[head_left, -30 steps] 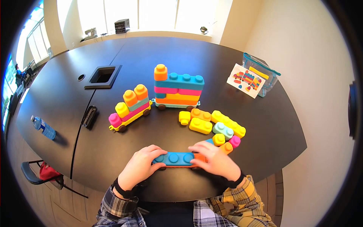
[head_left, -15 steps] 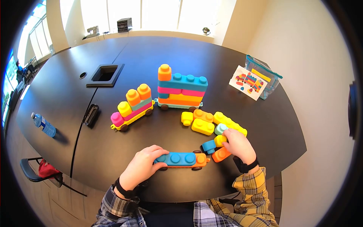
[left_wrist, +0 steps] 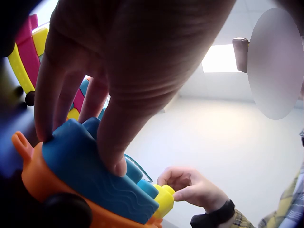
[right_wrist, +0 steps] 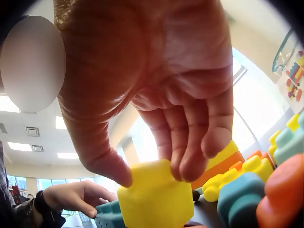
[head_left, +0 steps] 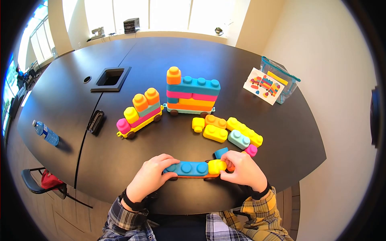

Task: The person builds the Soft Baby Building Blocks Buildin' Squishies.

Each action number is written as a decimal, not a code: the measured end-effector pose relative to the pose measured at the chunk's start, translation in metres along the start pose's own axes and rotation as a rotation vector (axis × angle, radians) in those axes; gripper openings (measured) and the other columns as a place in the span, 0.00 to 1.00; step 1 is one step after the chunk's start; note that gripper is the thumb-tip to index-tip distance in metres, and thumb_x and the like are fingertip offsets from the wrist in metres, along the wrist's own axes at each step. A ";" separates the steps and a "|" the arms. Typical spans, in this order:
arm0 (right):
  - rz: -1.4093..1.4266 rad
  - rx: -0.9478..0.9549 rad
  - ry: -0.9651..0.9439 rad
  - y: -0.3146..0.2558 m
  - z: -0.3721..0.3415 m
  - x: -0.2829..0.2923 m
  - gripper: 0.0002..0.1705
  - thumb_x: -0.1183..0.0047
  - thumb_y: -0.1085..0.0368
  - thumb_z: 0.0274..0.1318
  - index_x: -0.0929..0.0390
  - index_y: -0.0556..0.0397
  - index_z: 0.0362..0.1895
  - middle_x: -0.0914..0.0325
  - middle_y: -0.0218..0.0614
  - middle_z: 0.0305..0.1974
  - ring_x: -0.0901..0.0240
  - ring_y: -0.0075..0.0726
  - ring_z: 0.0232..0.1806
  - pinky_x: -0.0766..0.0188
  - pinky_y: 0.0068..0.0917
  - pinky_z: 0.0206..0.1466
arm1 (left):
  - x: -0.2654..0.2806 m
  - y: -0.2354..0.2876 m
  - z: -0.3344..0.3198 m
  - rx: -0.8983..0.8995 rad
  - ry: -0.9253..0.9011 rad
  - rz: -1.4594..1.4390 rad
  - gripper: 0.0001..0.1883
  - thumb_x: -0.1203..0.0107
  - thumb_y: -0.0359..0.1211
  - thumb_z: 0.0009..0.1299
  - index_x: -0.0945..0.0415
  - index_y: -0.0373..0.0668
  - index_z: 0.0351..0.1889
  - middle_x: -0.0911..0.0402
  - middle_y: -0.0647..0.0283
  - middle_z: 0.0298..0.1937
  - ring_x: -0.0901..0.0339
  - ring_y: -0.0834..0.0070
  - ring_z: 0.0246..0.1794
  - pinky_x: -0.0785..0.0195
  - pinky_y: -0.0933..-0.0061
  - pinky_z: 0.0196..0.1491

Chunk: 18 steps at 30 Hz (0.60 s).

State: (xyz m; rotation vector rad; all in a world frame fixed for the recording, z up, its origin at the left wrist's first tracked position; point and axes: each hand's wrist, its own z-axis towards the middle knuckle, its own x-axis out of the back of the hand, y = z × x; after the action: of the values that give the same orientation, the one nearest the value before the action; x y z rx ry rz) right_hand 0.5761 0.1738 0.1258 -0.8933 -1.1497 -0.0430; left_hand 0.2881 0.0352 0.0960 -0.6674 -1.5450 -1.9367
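My left hand [head_left: 152,174] grips the left end of a long blue block [head_left: 186,168], thumb on the near side and fingers on the far side. The block sits on an orange wheeled base [left_wrist: 52,185] with dark wheels, low on the table in front of me. With thumb and fingertips, my right hand [head_left: 243,170] pinches a small yellow block [right_wrist: 156,194] at the base's right end, beside the blue block. A small blue block [head_left: 220,152] lies just beyond, and an orange block [right_wrist: 285,194] is partly hidden behind the right hand.
Two built wagons stand farther back: a yellow-based one [head_left: 140,124] and a taller one [head_left: 191,96]. Loose yellow [head_left: 215,133], light teal [head_left: 239,139] and pink [head_left: 251,150] blocks lie right of centre. A picture card [head_left: 263,86] leans on a clear bag [head_left: 287,92]. At left stands a water bottle [head_left: 46,133].
My right hand left the blue block, reached right to the loose pile, and came back with the small yellow block to the base's right end. The left hand stayed on the blue block.
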 end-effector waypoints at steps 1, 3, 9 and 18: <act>0.012 -0.009 -0.017 -0.001 0.000 0.001 0.18 0.33 0.63 0.49 0.22 0.58 0.42 0.20 0.46 0.33 0.20 0.49 0.33 0.22 0.38 0.39 | 0.001 0.000 0.000 0.000 0.000 0.001 0.21 0.27 0.30 0.63 0.16 0.43 0.55 0.15 0.57 0.52 0.16 0.54 0.50 0.20 0.60 0.53; 0.027 -0.015 -0.017 -0.003 0.000 0.000 0.18 0.33 0.63 0.50 0.22 0.58 0.42 0.20 0.46 0.33 0.19 0.50 0.33 0.22 0.39 0.39 | 0.004 0.002 -0.001 0.045 -0.005 -0.044 0.21 0.27 0.29 0.63 0.15 0.43 0.54 0.15 0.57 0.51 0.16 0.54 0.49 0.20 0.60 0.53; -0.011 0.056 0.042 -0.001 -0.001 -0.002 0.17 0.31 0.67 0.49 0.19 0.58 0.44 0.23 0.40 0.31 0.23 0.38 0.28 0.25 0.33 0.33 | -0.001 0.002 0.000 0.020 0.016 -0.025 0.21 0.26 0.29 0.62 0.15 0.43 0.54 0.15 0.57 0.51 0.16 0.54 0.48 0.20 0.60 0.52; -0.100 0.107 -0.025 -0.005 0.000 -0.007 0.16 0.31 0.65 0.56 0.21 0.57 0.44 0.22 0.44 0.34 0.20 0.49 0.33 0.24 0.40 0.37 | -0.002 0.006 0.001 0.054 0.009 -0.032 0.20 0.27 0.29 0.62 0.16 0.43 0.53 0.15 0.57 0.51 0.16 0.53 0.49 0.19 0.60 0.52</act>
State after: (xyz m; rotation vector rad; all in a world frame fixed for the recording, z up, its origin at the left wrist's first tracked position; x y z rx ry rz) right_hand 0.5705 0.1674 0.1232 -0.7427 -1.2082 -0.0518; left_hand 0.2940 0.0356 0.0992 -0.6134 -1.6058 -1.9109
